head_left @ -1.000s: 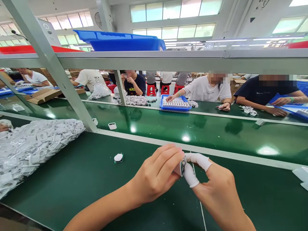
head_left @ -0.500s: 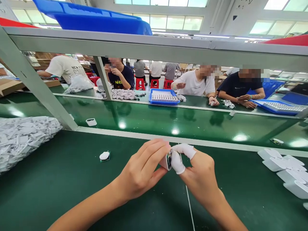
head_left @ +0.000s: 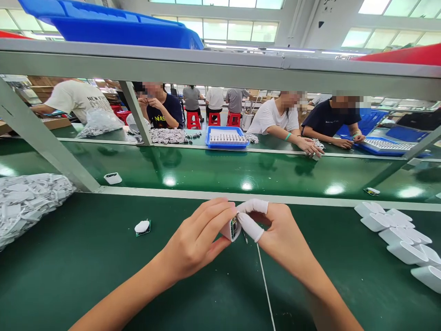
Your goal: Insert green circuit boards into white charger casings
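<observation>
My left hand (head_left: 197,241) is closed around a small white plastic housing (head_left: 226,231), its open end turned to the right. Inside that opening a green circuit board (head_left: 234,226) shows. White finger cots cover the thumb and index finger of my right hand (head_left: 275,225), which pinch together at the upper edge of the opening. Whatever lies between those fingertips is too small to make out. A thin dark piece (head_left: 245,237) shows just under them. To the left, a loose green circuit board with a round white part (head_left: 142,227) lies on the dark green bench (head_left: 103,276).
White empty housings (head_left: 406,243) stand grouped at the right. A clear bag of white parts (head_left: 31,202) lies at the left. Beyond the pale bench edge (head_left: 310,201), a green belt (head_left: 206,168) carries a white housing (head_left: 113,178) and a board (head_left: 372,191). Co-workers sit opposite.
My view has shifted slightly to the right. Both hands keep hold at the housing, and the right fingers have straightened a little. A co-worker opposite has reached toward the belt's far edge.
</observation>
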A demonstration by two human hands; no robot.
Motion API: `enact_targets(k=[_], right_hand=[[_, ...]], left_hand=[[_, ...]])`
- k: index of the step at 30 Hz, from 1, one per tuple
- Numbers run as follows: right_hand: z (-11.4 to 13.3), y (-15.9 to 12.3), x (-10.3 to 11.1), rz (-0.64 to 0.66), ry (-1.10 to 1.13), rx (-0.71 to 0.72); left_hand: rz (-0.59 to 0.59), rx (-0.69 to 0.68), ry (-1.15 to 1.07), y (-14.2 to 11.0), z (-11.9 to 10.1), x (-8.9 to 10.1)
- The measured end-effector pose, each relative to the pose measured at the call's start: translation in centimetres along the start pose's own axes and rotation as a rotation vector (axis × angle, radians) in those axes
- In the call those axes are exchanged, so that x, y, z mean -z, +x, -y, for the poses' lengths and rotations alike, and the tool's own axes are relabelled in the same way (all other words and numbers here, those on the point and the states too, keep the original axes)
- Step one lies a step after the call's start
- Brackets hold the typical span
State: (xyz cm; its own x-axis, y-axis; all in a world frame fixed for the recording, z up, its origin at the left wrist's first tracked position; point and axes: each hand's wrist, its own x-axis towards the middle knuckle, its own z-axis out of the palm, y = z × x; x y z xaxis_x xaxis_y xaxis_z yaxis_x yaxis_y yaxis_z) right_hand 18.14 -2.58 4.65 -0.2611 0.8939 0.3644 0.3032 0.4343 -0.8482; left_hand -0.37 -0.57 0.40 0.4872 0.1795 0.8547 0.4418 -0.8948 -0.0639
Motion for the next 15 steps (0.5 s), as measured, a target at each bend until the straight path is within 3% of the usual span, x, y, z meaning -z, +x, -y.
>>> enact_targets(k=[4, 9, 15], right_hand=[[-0.2, -0.2, 0.3, 0.022, -0.094, -0.006], [-0.5, 0.1, 1.2, 0.161, 0.191, -0.101], [-0.4, 0.1, 0.4, 0.155, 0.36, -0.178]], left_hand=[[0.044, -0.056, 0.025, -0.1, 0.0, -0.3], [0.019, 0.139, -0.186, -0.2, 0.0, -0.6], [-0.052, 0.247, -0.254, -0.2, -0.1, -0.4]])
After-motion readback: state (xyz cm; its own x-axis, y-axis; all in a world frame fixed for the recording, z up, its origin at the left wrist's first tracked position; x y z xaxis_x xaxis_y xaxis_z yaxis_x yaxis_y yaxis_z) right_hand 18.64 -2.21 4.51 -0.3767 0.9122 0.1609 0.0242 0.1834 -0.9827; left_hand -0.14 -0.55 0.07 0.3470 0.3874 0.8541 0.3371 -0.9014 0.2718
